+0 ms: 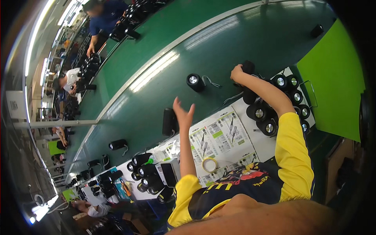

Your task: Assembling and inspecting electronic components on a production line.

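Observation:
My left hand point(183, 113) is raised over the green belt with thumb and fingers spread, holding nothing. Close beside it a black cylindrical speaker point(169, 122) stands on the belt. My right arm reaches farther out, and my right hand point(237, 73) is closed on a black speaker point(248, 67) at the right. Part of that hand's grip is hidden. Between the two hands lies another speaker point(194, 82), its silver end showing and a grey cord loop trailing from it. Beneath my right forearm, several black speakers point(259, 113) with silver ends are grouped on a white board.
Printed sheets point(219, 133) and a tape roll point(210, 165) lie before me. More speakers point(147, 170) and a dark-screened device point(169, 172) sit at the left. A bright green panel point(333, 78) rises at the right. Co-workers point(103, 17) handle speakers across the belt.

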A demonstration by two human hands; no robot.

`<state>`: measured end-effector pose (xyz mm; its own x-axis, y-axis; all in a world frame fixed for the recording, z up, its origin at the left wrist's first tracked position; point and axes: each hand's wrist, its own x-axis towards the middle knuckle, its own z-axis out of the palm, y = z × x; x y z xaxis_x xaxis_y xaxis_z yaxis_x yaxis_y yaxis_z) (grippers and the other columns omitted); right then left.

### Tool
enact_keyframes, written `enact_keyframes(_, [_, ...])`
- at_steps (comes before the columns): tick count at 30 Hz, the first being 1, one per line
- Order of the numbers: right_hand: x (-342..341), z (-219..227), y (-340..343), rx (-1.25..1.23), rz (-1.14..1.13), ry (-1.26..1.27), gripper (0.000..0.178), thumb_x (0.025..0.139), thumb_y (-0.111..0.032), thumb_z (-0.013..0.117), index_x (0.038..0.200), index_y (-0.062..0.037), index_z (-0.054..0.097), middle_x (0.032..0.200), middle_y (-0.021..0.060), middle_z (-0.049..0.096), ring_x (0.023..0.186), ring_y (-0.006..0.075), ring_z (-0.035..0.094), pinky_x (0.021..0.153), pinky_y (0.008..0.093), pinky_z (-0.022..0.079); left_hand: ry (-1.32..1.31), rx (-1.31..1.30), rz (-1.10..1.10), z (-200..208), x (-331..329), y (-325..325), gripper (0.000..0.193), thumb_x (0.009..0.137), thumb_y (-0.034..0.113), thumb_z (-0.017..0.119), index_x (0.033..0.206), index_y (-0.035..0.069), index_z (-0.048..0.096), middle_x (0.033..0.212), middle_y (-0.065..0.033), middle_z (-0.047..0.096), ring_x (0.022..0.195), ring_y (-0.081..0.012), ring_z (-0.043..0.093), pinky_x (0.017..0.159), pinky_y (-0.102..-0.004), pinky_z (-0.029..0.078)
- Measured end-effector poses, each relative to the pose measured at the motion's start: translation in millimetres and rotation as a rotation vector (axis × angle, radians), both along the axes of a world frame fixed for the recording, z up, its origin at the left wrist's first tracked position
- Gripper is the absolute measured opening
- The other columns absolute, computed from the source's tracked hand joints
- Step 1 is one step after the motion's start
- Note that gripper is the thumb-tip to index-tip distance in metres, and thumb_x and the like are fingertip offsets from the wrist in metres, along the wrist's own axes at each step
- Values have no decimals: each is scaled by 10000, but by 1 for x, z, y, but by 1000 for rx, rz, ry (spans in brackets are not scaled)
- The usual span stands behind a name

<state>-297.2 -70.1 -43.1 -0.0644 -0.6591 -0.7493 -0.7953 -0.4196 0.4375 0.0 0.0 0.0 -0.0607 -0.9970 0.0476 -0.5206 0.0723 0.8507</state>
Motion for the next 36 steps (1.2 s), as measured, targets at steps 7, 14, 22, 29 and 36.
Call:
enact_keyframes(7, [-41, 50, 43, -171, 120, -471, 707, 455, -323, 833, 1092, -239, 538, 1006, 42, 606, 964, 288, 582, 710, 447, 468, 258, 75, 154, -62, -85, -68, 838, 618, 299, 792, 1254, 2, 334, 1139, -165, 514, 1047, -280, 506, 909, -362, 377])
enact_keyframes(14, [-47, 79, 52, -296, 125, -611, 716, 477, -373, 814, 1095, -180, 509, 964, 70, 621, 914, 271, 613, 699, 389, 495, 353, 43, 84, -55, -71, -45, 640, 629, 171, 795, 1151, 8, 462, 1068, -95, 562, 968, -202, 538, 862, -311, 405])
enact_keyframes(22, [-112, 98, 56, -858, -690, -1382, 652, 634, -431, 703, 1135, -87, 467, 996, 175, 605, 933, 332, 582, 796, 390, 454, 579, 225, 80, -23, -32, 41, 446, 729, 149, 709, 1094, -6, 505, 990, -62, 574, 901, -154, 536, 842, -287, 406])
enact_keyframes(29, [-126, 140, 93, -988, -898, -2098, 562, 779, -342, 627, 1221, -73, 405, 1022, 55, 544, 867, 122, 556, 627, 254, 490, 1035, 689, 123, -7, -18, 118, 509, 831, 459, 505, 1110, 34, 517, 955, -108, 621, 838, -236, 612, 775, -359, 501])
enact_keyframes(36, [-90, 224, 281, -709, -867, -2309, 642, 753, -337, 590, 1300, -93, 358, 1151, 70, 478, 909, 136, 560, 670, 240, 499, 1274, 1020, -84, 6, -20, 203, 603, 820, 525, 439, 1125, 10, 509, 940, -213, 614, 723, -314, 633, 664, -401, 539])
